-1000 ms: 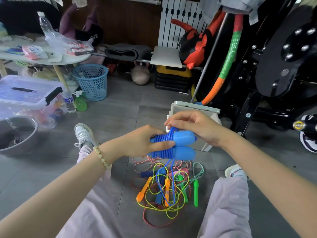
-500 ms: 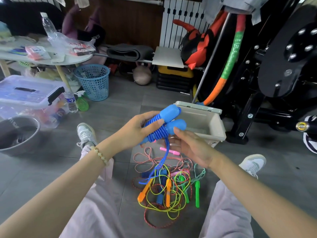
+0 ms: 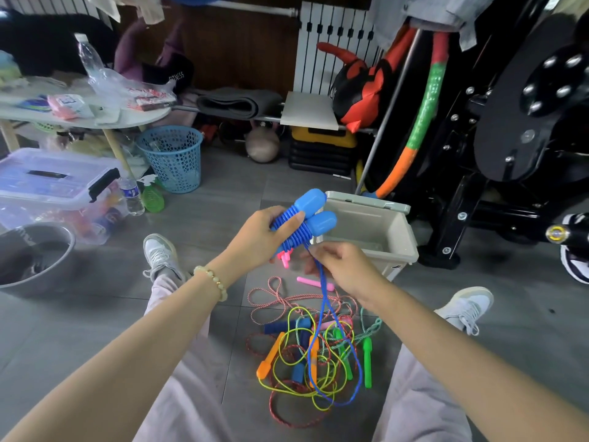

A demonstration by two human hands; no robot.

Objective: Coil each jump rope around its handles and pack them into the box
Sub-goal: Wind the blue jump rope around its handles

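My left hand (image 3: 258,239) grips the two blue jump rope handles (image 3: 310,215) side by side, blue cord wound round them in tight turns. Just below, my right hand (image 3: 342,266) pinches the loose blue cord (image 3: 323,301), which hangs down in a long loop to the floor. An open beige box (image 3: 400,240) stands right behind my hands; what lies inside it is hidden. On the floor between my legs lies a tangled pile of jump ropes (image 3: 315,355) with orange, green, pink and dark blue handles. A pink handle (image 3: 314,283) lies apart, nearer the box.
A blue mesh basket (image 3: 172,156), a clear lidded bin (image 3: 54,186), a green spray bottle (image 3: 152,196) and a metal bowl (image 3: 35,250) stand at the left. Black gym equipment (image 3: 510,138) crowds the right. My shoes (image 3: 161,253) flank the pile.
My right hand dropped from the top of the handles to below them and now pinches the hanging cord. The left hand tilted the handle bundle upward.
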